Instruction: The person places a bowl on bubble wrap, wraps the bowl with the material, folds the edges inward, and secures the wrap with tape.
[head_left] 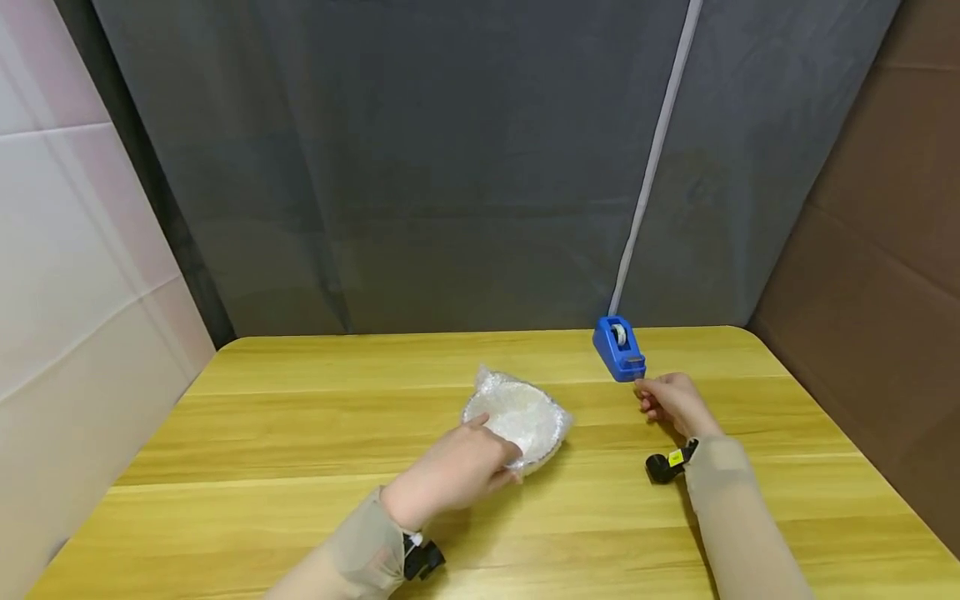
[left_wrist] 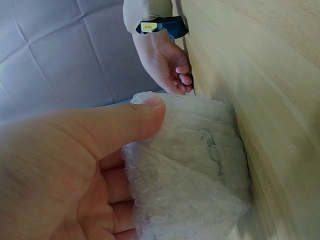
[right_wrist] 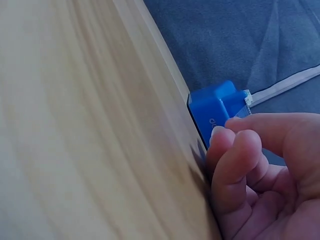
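Note:
A bowl-shaped bundle of bubble wrap [head_left: 525,408] sits near the middle of the table. My left hand [head_left: 459,462] grips its near side, the thumb [left_wrist: 150,115] laid over the wrap and the other fingers partly hidden behind it. Towards the back right stands a blue tape dispenser [head_left: 619,350] with a roll of tape [head_left: 619,334] in it. At its front end my right hand [head_left: 675,400] pinches the end of the clear tape [right_wrist: 242,113] between thumb and index finger. The right hand's other fingers are curled in.
The wood-grain table [head_left: 300,417] ends at a dark grey cloth [head_left: 450,167] behind. White panels [head_left: 82,250] rise on the left and a brown one [head_left: 885,250] on the right. A pale strip [head_left: 660,142] runs up the cloth behind the dispenser.

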